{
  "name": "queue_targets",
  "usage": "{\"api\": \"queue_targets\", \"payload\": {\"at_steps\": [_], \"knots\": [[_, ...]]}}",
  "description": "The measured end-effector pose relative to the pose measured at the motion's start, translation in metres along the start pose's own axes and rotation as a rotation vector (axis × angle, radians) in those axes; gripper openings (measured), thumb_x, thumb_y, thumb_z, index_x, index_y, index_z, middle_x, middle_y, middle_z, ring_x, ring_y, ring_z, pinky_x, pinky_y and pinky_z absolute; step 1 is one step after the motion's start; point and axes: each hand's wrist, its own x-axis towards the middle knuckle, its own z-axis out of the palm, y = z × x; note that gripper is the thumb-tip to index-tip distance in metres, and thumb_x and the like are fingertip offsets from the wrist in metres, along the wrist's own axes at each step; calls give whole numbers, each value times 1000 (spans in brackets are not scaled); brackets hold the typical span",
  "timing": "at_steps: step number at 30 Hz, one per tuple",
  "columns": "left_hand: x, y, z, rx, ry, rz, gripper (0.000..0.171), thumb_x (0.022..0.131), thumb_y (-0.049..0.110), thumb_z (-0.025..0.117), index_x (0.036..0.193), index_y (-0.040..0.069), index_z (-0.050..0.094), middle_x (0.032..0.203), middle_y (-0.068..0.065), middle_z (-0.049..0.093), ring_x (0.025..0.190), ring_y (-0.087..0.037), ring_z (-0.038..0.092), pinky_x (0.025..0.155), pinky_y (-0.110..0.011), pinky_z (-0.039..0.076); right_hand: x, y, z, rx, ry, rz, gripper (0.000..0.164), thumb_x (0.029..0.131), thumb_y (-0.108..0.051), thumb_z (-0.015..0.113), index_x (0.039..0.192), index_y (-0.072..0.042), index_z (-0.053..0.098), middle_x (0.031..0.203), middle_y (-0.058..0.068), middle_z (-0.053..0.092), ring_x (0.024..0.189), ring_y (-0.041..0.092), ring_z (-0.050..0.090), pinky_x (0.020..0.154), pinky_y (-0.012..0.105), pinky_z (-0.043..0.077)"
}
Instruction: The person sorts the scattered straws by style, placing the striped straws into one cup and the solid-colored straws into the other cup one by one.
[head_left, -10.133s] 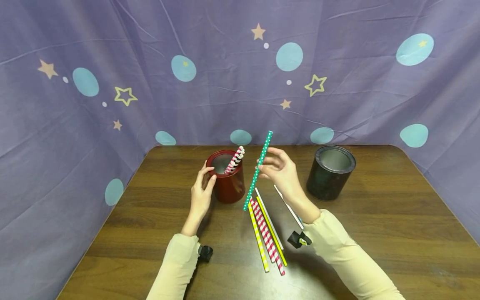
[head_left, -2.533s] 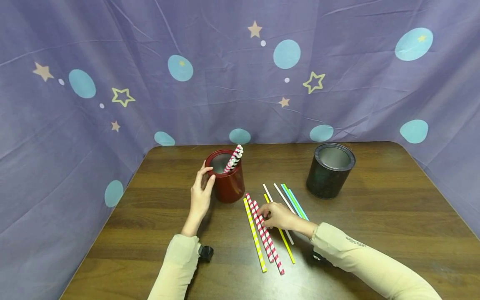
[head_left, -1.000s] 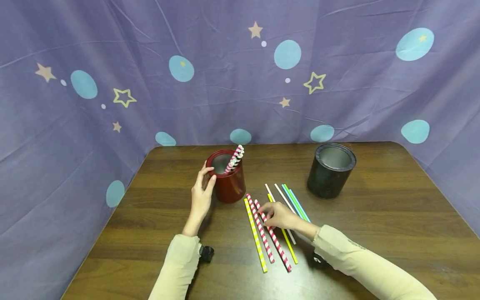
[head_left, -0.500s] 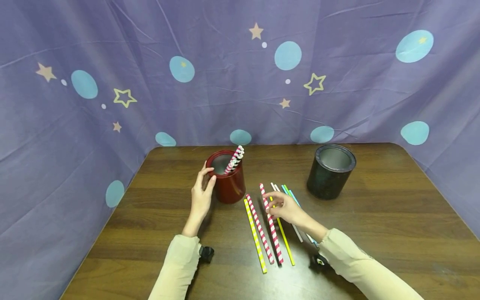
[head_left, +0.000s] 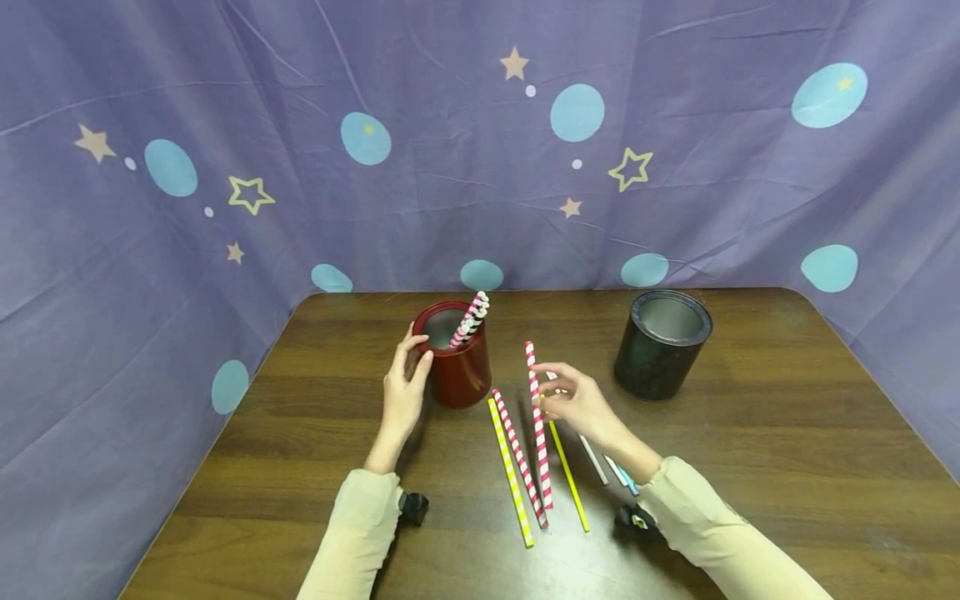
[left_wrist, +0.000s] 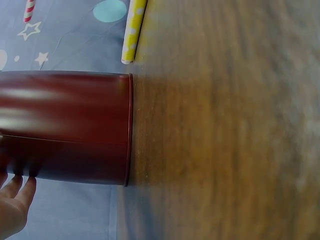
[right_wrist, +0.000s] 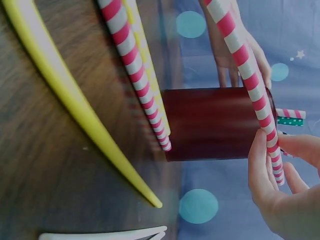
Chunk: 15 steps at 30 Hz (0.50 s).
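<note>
My left hand [head_left: 406, 392] grips the red can [head_left: 461, 375] at its rim, on the left side. Several patterned straws [head_left: 469, 320] lean out of that can; a green dotted straw [right_wrist: 290, 121] shows among them in the right wrist view. Between thumb and fingers, my right hand [head_left: 585, 408] pinches a pink-and-white striped paper straw [head_left: 542, 454], raised above the table and tilted. Left of it on the wood lie another pink-striped straw [head_left: 519, 454] and a yellow-and-white straw [head_left: 512, 475].
A plain yellow straw [head_left: 570, 483] lies beneath the right hand. White straws [head_left: 594, 460] and a blue straw [head_left: 628, 481] lie partly hidden by the right hand and forearm. A black can [head_left: 660, 354] stands at the back right of the wooden table [head_left: 780, 400].
The green dotted straw, earlier in the right hand, now stands in the red can. The right hand has since taken a pink-striped straw and lifted it off the table. The left hand stays put.
</note>
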Motion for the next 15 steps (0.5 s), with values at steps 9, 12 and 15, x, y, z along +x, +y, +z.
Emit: {"api": "queue_targets", "payload": {"at_steps": [9,12,15], "knots": [[1,0,1,-11,4,1,29,89,3,48,115,-10,46,138,-20,31,123,-28,37,102,-29,31,1,-14,4,12,68,-28,44,78,6,59,120,0,48,92,25,58,70,12,61,64,41,54],[1,-1,1,-9,4,3,29,90,4,48,115,-10,46,139,-20,31,123,-28,37,102,-31,31,2,-18,5,7,80,-45,43,78,6,60,119,0,48,93,26,58,71,12,61,65,43,54],[1,-1,0,-7,3,5,29,90,4,48,116,-9,46,139,-19,31,123,-28,37,103,-35,31,4,-23,6,-1,96,-61,43,78,5,60,119,-1,49,95,27,59,72,11,62,66,45,53]]}}
